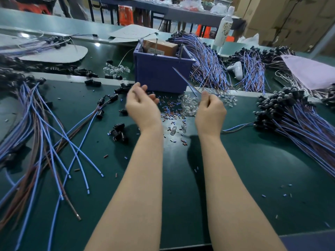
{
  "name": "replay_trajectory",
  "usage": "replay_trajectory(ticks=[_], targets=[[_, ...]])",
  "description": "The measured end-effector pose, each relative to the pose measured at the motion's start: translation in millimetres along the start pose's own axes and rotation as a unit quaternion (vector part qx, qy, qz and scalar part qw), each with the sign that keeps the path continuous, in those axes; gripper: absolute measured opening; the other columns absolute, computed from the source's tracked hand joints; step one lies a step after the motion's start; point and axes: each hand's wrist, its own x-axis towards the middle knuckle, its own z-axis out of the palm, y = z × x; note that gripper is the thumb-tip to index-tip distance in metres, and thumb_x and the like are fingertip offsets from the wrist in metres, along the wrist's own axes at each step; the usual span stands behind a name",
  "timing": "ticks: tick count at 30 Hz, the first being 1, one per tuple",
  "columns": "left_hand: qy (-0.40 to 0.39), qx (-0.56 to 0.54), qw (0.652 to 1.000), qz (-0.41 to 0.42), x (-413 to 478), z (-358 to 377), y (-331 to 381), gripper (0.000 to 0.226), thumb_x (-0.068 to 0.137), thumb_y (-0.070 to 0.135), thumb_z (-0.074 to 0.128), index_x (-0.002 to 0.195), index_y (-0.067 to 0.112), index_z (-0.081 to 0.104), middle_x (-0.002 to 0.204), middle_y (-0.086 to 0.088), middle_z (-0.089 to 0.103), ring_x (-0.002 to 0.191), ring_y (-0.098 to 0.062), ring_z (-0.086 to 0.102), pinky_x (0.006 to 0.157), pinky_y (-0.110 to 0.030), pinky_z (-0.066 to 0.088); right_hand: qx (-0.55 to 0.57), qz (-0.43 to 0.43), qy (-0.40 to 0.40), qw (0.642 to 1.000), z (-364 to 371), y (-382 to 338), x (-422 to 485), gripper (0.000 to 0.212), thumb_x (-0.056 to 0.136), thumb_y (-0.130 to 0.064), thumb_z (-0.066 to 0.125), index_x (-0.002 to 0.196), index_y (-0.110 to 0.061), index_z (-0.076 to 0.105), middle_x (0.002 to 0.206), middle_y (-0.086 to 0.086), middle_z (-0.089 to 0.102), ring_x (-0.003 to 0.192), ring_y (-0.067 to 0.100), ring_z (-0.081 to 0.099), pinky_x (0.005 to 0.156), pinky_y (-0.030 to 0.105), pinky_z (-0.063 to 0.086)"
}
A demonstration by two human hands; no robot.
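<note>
We look down on a wide dark green counter (235, 169) that fills most of the view. On its right lies a thick bundle of blue and brown wires with black sockets (299, 120), and on the left a looser spread of long blue and brown wires (45, 133) fans out towards us. A further heap of the same wires (208, 66) lies behind, just beside a purple plastic box (159, 73) that stands upright at the middle of the counter, beyond the hands.

Both bare forearms reach forward from the bottom edge. The left hand (143, 104) hovers above the counter in front of the box, blurred, its fingers loosely curled and holding nothing that we can see. The right hand (210, 109) is raised at about the same height, well apart from the left, and pinches a thin blue-and-brown wire pair (184, 79) between thumb and fingers. From that pinch the wire pair slants up and to the left across the front of the purple box, clear of the left hand.

Between and just beyond the two hands lies a pile of small clear glass bulbs (189, 105), nearer the right hand. Short blue and brown insulation scraps (170, 109) are scattered around it, and a few loose black sockets (118, 132) lie to the left of the left wrist.
</note>
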Motion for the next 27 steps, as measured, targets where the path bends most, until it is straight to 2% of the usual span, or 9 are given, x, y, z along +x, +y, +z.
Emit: replay_trajectory(ticks=[3, 5, 8, 10, 13, 16, 19, 23, 27], targets=[[-0.082, 0.201, 0.973, 0.075, -15.2, 6.9, -12.6, 0.044, 0.096, 0.007, 0.044, 0.140, 0.009, 0.041, 0.140, -0.007, 0.043, 0.115, -0.015, 0.049, 0.094, -0.022, 0.040, 0.038, -0.027, -0.050, 0.998, 8.4, -11.2, -9.2, 0.032, 0.102, -0.024, 0.040, 0.086, -0.004, 0.060, 0.075, 0.003, 0.055, 0.073, 0.022, 0.048, 0.063, 0.030, 0.027], [-0.100, 0.283, 0.945, 0.127, -18.6, 7.5, -17.0, 0.039, 0.095, 0.015, 0.049, 0.134, 0.010, 0.050, 0.142, -0.008, 0.041, 0.127, -0.020, 0.040, 0.108, -0.030, 0.031, 0.064, -0.034, -0.078, 0.994, 9.7, -14.4, -11.2, 0.027, 0.101, -0.019, 0.042, 0.098, -0.002, 0.062, 0.082, 0.003, 0.057, 0.077, 0.020, 0.049, 0.070, 0.029, 0.033], [-0.185, 0.257, 0.941, 0.118, -21.2, 9.6, -19.6, 0.024, 0.097, 0.019, 0.050, 0.106, 0.005, 0.067, 0.106, -0.009, 0.065, 0.098, -0.020, 0.058, 0.095, -0.037, 0.045, 0.097, -0.022, -0.126, 0.987, 12.1, -19.7, -14.0, 0.020, 0.099, -0.016, 0.046, 0.101, -0.004, 0.062, 0.088, 0.003, 0.061, 0.083, 0.018, 0.054, 0.076, 0.028, 0.040], [-0.215, 0.214, 0.950, 0.077, -23.0, 10.2, -19.8, 0.022, 0.097, 0.015, 0.050, 0.098, 0.003, 0.068, 0.092, -0.011, 0.068, 0.087, -0.023, 0.062, 0.088, -0.041, 0.051, 0.122, -0.002, -0.160, 0.980, 13.8, -22.4, -15.8, 0.014, 0.097, -0.015, 0.048, 0.096, -0.008, 0.061, 0.089, 0.004, 0.064, 0.085, 0.020, 0.060, 0.080, 0.032, 0.046], [-0.168, 0.166, 0.970, 0.063, -17.0, 8.2, -19.8, 0.017, 0.097, 0.012, 0.050, 0.090, 0.009, 0.065, 0.084, -0.003, 0.065, 0.081, -0.018, 0.061, 0.086, -0.041, 0.053, 0.113, -0.003, -0.211, 0.971, 12.7, -21.4, -14.4, 0.010, 0.095, -0.013, 0.052, 0.094, -0.007, 0.061, 0.092, 0.012, 0.068, 0.090, 0.028, 0.063, 0.086, 0.043, 0.049], [-0.106, 0.110, 0.986, 0.065, -11.7, 6.0, -18.5, 0.016, 0.097, 0.015, 0.050, 0.089, 0.013, 0.063, 0.074, 0.007, 0.059, 0.070, -0.009, 0.053, 0.077, -0.034, 0.049, 0.060, -0.031, -0.241, 0.968, 13.3, -20.3, -15.5, 0.014, 0.094, -0.015, 0.055, 0.093, -0.005, 0.064, 0.085, 0.010, 0.069, 0.082, 0.026, 0.065, 0.082, 0.044, 0.051], [-0.115, 0.094, 0.988, 0.029, -11.3, 7.7, -19.6, 0.014, 0.096, 0.020, 0.053, 0.088, 0.012, 0.062, 0.074, 0.003, 0.060, 0.073, -0.016, 0.056, 0.077, -0.039, 0.050, 0.073, -0.023, -0.225, 0.971, 15.6, -22.3, -19.5, 0.010, 0.093, -0.014, 0.055, 0.092, -0.011, 0.064, 0.081, 0.005, 0.068, 0.078, 0.024, 0.066, 0.079, 0.041, 0.052], [-0.181, 0.154, 0.971, -0.018, -12.3, 9.2, -26.1, 0.009, 0.093, 0.015, 0.057, 0.088, 0.011, 0.063, 0.089, -0.008, 0.068, 0.082, -0.020, 0.062, 0.085, -0.045, 0.053, 0.103, 0.020, -0.198, 0.975, 16.5, -19.4, -19.8, 0.008, 0.092, -0.016, 0.055, 0.090, -0.017, 0.063, 0.086, 0.004, 0.070, 0.081, 0.020, 0.065, 0.078, 0.036, 0.052], [-0.181, 0.126, 0.975, 0.002, -10.3, 8.1, -24.9, 0.017, 0.093, 0.012, 0.057, 0.077, 0.017, 0.060, 0.077, -0.003, 0.063, 0.074, -0.018, 0.059, 0.078, -0.040, 0.052, 0.193, 0.075, -0.193, 0.959, 17.6, -21.4, -18.2, 0.012, 0.092, -0.008, 0.056, 0.082, -0.008, 0.063, 0.079, 0.011, 0.068, 0.073, 0.021, 0.063, 0.075, 0.039, 0.055]])
